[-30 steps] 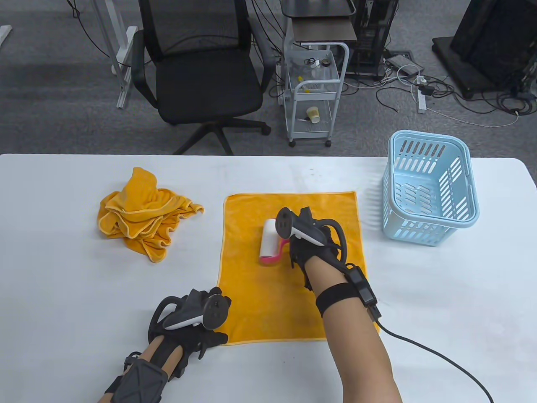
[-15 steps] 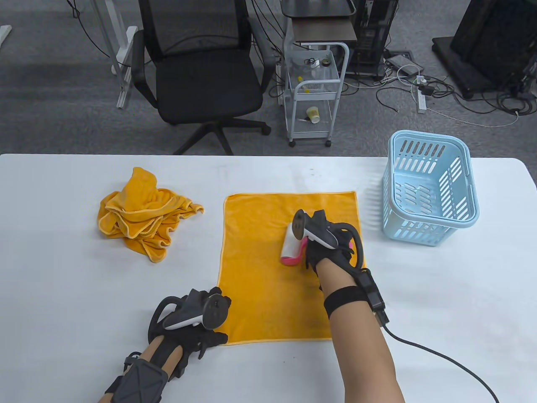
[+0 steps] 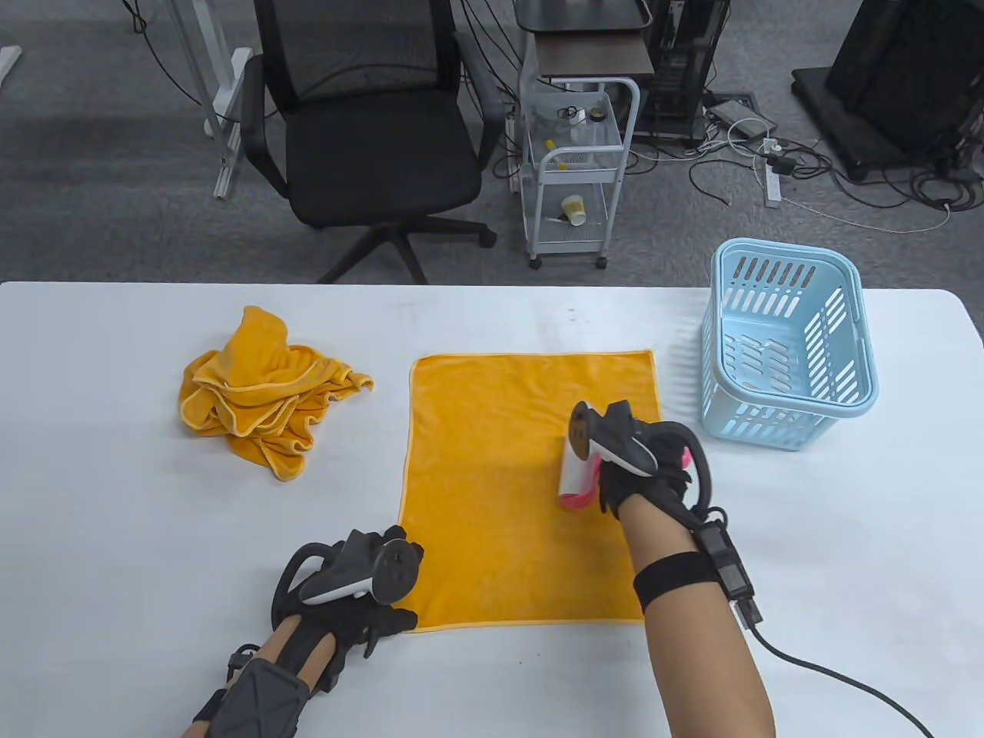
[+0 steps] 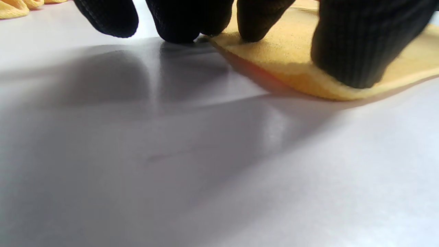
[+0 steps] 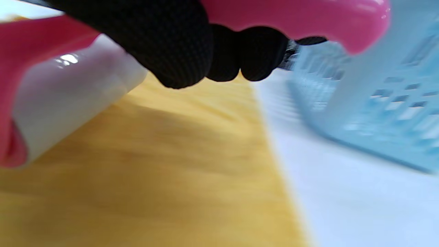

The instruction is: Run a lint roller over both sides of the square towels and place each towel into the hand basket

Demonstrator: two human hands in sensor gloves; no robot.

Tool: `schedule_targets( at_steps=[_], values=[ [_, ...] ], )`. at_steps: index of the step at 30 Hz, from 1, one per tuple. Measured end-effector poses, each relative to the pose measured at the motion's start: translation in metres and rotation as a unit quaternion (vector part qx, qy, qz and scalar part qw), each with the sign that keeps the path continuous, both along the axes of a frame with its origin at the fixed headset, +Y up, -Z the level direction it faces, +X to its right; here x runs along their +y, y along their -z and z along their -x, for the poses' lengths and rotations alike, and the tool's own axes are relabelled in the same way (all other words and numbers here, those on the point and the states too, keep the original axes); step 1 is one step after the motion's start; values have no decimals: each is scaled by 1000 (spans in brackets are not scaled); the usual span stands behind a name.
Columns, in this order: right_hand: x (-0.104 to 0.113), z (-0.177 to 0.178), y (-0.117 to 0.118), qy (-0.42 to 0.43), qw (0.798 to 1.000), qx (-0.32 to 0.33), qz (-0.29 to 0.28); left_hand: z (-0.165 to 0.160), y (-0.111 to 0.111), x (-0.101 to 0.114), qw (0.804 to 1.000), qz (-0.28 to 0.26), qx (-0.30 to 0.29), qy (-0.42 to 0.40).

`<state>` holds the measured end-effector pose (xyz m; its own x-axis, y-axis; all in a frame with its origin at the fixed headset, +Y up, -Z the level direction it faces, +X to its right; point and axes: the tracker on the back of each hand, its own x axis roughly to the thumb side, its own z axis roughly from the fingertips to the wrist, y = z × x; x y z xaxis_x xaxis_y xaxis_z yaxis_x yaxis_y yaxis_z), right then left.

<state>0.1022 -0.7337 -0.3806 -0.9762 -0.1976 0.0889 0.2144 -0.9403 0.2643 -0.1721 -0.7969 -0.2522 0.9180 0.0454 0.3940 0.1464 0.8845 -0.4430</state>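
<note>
Towel (image 3: 500, 492): spread flat mid-table, near corner pinned by left hand (image 3: 361, 596), fingertips (image 4: 346, 51) pressed down, slightly spread.
Lint roller (image 3: 578, 473): handle gripped by right hand (image 3: 638, 469), fingers curled round it, near the towel's right side.
Technique: even pressure is advised; overlapping passes, corner kept pinned.
Basket (image 3: 792, 415): waiting just right.

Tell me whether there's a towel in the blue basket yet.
No: the blue basket shows only its bare slotted floor in the table view.

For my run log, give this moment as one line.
right hand grips lint roller on flat towel | left hand presses corner | basket empty
</note>
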Motion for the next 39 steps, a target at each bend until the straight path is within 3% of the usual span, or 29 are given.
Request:
schedule_targets(
  at_steps=[5, 8, 12, 20, 23, 27, 30, 34, 39],
  values=[
    [-13, 61, -14, 51, 996, 77, 5, 0, 0, 0, 1000, 0, 0, -1],
    [-20, 64, -18, 27, 996, 87, 6, 0, 0, 0, 1000, 0, 1, -1],
    [-18, 28, -15, -2, 999, 49, 4, 0, 0, 0, 1000, 1, 2, -2],
    [-7, -97, -20, -150, 986, -72, -11, 0, 0, 0, 1000, -1, -1, 3],
    [-5, -108, -26, -141, 987, -68, -24, -1, 0, 0, 1000, -2, -2, 4],
    [0, -73, -41, -68, 997, 4, -44, -1, 0, 0, 1000, -1, -1, 4],
    [0, -14, -64, 42, 995, 95, -8, -1, 0, 0, 1000, -1, -1, 3],
    [-12, 43, -89, 45, 982, 182, 13, 0, -1, 0, 1000, 0, 0, 1],
    [-23, 43, -91, 46, 984, 172, 16, 0, -1, 0, 1000, 0, 2, 0]
  ],
)
